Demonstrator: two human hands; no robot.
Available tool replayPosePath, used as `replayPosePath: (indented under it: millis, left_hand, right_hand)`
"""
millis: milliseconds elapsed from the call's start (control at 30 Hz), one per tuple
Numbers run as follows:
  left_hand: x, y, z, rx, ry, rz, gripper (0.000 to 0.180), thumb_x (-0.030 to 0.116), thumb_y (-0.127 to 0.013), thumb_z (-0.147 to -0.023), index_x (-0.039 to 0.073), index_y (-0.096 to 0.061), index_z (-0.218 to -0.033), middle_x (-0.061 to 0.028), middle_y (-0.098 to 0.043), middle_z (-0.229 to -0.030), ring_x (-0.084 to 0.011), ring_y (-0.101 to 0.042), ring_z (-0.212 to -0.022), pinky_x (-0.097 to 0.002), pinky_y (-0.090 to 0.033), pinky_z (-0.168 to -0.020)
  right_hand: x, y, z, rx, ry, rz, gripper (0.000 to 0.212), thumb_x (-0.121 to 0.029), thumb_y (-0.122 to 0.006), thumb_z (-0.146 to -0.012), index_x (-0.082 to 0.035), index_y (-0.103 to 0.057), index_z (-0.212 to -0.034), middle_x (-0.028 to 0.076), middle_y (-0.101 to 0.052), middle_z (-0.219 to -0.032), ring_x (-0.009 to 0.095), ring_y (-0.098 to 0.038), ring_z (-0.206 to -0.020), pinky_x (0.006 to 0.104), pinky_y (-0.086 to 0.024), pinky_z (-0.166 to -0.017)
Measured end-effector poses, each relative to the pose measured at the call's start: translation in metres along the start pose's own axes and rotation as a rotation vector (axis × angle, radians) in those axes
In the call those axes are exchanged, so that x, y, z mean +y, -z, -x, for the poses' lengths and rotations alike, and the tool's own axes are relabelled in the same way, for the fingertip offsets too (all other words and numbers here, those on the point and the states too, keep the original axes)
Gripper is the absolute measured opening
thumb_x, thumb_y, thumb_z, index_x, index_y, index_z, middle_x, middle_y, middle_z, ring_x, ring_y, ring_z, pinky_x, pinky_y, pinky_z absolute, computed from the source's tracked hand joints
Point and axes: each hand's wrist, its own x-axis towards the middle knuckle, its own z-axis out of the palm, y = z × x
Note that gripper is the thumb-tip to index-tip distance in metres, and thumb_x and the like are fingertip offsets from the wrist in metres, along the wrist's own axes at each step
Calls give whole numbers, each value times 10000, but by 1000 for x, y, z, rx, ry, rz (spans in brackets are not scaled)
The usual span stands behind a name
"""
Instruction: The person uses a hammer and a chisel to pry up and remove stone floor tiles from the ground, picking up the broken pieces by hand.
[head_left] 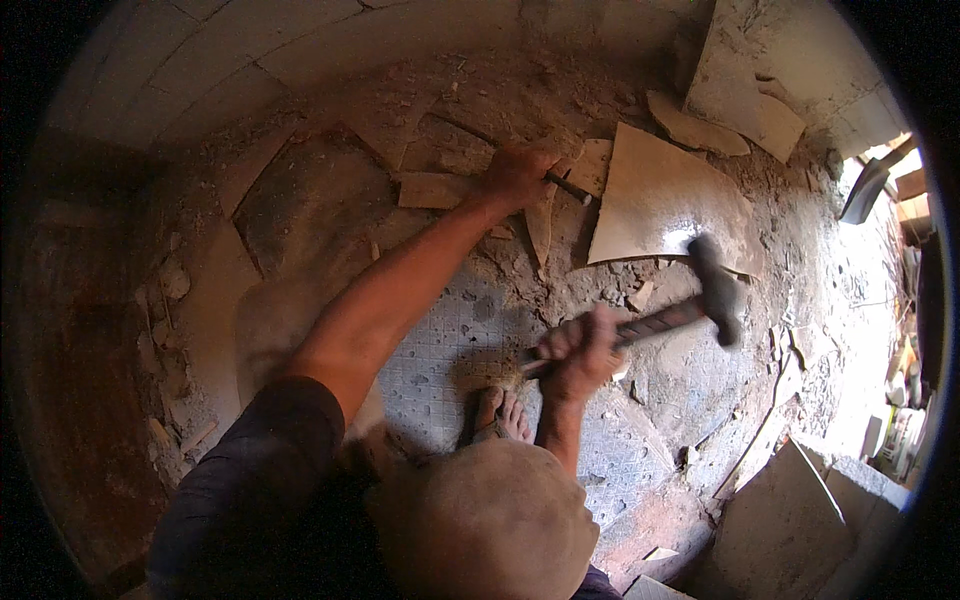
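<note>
My left hand (515, 180) is stretched out over the rubble and closed round a thin dark metal rod, most likely a chisel (570, 187). Its pale end sticks out to the right of my fist; the other end is hidden. In my right hand (582, 357) is a hammer (660, 318), gripped by its handle. The dark hammer head (716, 290), slightly blurred, is raised to the right, apart from the rod. A large broken beige tile (655, 190) lies just right of the rod, and narrow tile shards (435, 190) surround my left hand.
Dirt and tile fragments cover the floor along the far wall (300, 45). A bluish patterned floor patch (435, 335) lies by my foot (505, 415). Grey slabs (790, 520) stand at the lower right. A rounded tan shape (485, 525) blocks the bottom middle.
</note>
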Motion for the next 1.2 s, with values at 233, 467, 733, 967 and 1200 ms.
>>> replayPosePath:
  millis: [233, 467, 733, 967, 1200]
  left_hand:
    - [-38, -10, 14, -175, -105, -209, 235, 111, -716, -758, 53, -668, -981, -172, -686, -958, -365, -660, -955, -487, -517, -820]
    - [-16, 4, 12, -289, -31, -206, 316, 132, -727, -763, 68, -672, -1068, -168, -696, -1002, -355, -663, -994, -490, -527, -839]
    - [-46, 45, -3, -273, -115, -73, 301, 219, -612, -893, 149, -698, -1173, -154, -703, -927, -353, -680, -873, -488, -539, -783]
    - [-58, 133, -63, 15, 315, 68, 594, 594, -573, -919, 26, -709, -811, -146, -662, -670, -255, -686, -675, -437, -535, -695]
    - [-31, 206, -62, 188, 397, -14, 565, 552, -551, -954, 24, -629, -769, -126, -552, -636, -204, -571, -612, -426, -465, -570]
  right_hand:
    - [28, -3, 16, -85, -327, 257, 286, -258, -649, -945, -140, -446, -781, -41, -375, -529, 95, -354, -378, 277, -301, -345]
    - [42, -3, 13, 12, -149, 113, 258, -192, -642, -951, -131, -453, -787, -41, -382, -520, 92, -368, -368, 276, -311, -337]
    - [36, 8, 27, -79, -315, 242, 246, -186, -674, -935, -118, -483, -796, -26, -418, -522, 101, -376, -375, 280, -320, -349]
    - [27, 29, 32, -10, -329, 247, 313, -168, -684, -930, -133, -438, -739, -29, -396, -514, 100, -356, -368, 283, -298, -346]
    - [30, 54, 45, 39, -364, 341, 251, -167, -671, -925, -123, -459, -797, -28, -395, -524, 106, -376, -375, 287, -322, -340]
